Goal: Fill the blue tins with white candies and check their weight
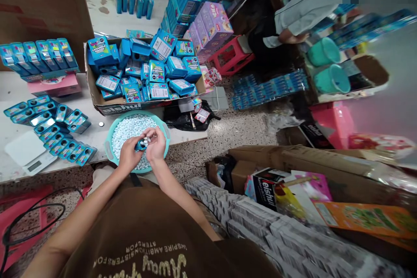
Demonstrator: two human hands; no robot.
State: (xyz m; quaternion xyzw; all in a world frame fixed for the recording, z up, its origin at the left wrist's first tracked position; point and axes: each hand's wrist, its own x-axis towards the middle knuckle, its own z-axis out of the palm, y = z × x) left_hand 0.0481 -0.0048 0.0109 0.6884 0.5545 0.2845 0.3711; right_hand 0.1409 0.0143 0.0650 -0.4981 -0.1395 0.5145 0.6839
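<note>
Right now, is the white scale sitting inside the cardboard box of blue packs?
No, the white kitchen scale lies on the white table, outside the cardboard box.

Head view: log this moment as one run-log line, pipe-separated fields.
left hand: on blue candy tin | right hand: on same tin | below hands: teal basin of white candies | nearby: digital kitchen scale

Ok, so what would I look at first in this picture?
Probably the big cardboard box heaped with bright blue tins on the table. Just below it sits a round teal tub of little white candies. Above the tub, the left hand and right hand hold a small blue tin.
</note>
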